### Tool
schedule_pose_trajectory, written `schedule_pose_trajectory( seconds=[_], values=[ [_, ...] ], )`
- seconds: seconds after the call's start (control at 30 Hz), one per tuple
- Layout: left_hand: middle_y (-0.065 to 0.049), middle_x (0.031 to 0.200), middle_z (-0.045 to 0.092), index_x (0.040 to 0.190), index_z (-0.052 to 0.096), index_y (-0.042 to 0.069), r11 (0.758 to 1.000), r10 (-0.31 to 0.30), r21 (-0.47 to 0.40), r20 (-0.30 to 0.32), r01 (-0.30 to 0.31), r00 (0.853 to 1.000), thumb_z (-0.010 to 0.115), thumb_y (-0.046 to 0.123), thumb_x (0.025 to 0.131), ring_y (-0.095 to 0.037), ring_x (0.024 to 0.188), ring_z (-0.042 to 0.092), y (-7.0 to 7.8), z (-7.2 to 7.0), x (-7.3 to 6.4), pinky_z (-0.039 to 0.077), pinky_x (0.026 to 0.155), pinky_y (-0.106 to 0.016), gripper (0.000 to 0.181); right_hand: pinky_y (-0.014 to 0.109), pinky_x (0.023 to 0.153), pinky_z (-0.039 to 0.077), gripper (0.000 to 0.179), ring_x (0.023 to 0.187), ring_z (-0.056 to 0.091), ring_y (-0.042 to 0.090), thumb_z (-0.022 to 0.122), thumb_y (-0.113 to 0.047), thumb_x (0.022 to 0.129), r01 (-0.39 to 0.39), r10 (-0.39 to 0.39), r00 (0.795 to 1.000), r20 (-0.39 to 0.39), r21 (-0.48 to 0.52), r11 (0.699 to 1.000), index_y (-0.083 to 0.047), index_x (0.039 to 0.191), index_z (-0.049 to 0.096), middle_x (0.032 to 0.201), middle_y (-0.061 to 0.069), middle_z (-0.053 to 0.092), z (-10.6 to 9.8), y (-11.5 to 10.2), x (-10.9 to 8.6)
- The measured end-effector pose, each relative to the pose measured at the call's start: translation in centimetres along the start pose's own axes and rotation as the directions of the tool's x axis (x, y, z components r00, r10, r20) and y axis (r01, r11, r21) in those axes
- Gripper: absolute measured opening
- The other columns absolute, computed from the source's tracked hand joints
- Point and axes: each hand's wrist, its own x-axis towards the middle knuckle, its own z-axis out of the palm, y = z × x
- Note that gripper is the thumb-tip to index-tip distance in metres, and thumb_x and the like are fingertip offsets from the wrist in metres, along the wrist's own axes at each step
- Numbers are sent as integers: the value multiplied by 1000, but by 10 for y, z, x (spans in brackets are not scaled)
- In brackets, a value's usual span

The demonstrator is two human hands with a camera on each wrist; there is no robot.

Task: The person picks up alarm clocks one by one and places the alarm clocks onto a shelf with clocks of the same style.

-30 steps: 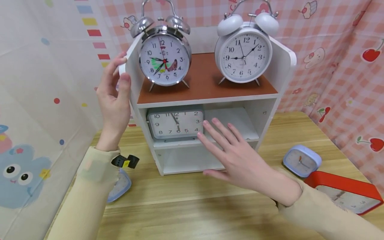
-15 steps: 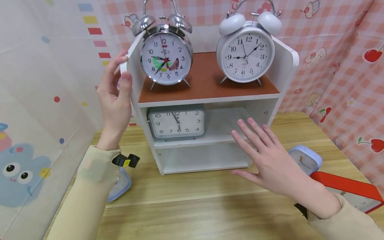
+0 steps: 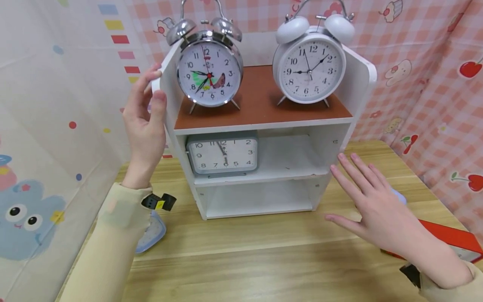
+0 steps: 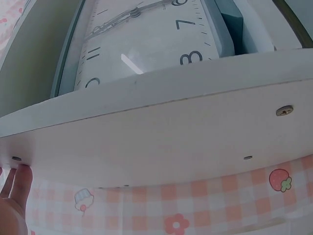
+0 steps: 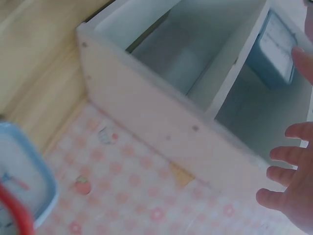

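My left hand (image 3: 143,115) holds the upper left side edge of a small white shelf (image 3: 264,125), with the thumb in front and the fingers behind. In the left wrist view a few fingertips touch the side panel (image 4: 146,142). My right hand (image 3: 377,205) hovers with spread, straight fingers, palm down, beside the shelf's lower right side, holding nothing. On the brown top stand a silver twin-bell alarm clock (image 3: 209,75) at left and a white twin-bell alarm clock (image 3: 309,71) at right. A grey-blue rectangular clock (image 3: 223,153) fills the left part of the middle compartment.
Right of the shelf lie a light blue clock (image 3: 400,196), mostly covered by my right hand, and a red square clock (image 3: 453,239). Another light blue clock (image 3: 152,233) lies partly behind my left wrist. Printed cloth (image 3: 415,63) hangs around the wooden table (image 3: 241,260).
My right hand has moved right, from in front of the middle compartment to beyond the shelf's right side. The left hand keeps its place on the shelf edge.
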Motion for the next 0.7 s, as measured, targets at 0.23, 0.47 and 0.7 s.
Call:
schedule_pose_trajectory(
  seconds=[0.23,0.47,0.7],
  values=[
    [-8,157,58,139,61,7,1000,0,-3,-3,0,1000,69,58,96,-23,138,61,0,0,-1,56,111,-27,67,36,139,3,97,166,19,34,46,-79,97,-73,71,993,92,20,997,-9,164,36,173,19,31,-6,21,-23],
    [-6,158,58,138,61,8,1000,-5,-9,3,5,1000,70,59,95,-23,139,61,0,1,0,56,111,-27,67,47,139,4,103,167,15,33,79,-57,87,-161,155,973,170,20,987,-11,166,32,175,19,27,-8,39,-47],
    [-10,158,57,139,61,9,1000,-4,-13,-3,4,1000,70,60,94,-21,138,61,-1,1,0,56,110,-26,68,39,140,3,103,166,18,36,82,-54,85,-163,157,972,174,19,987,-10,165,34,172,23,32,-7,54,-66]
  ],
)
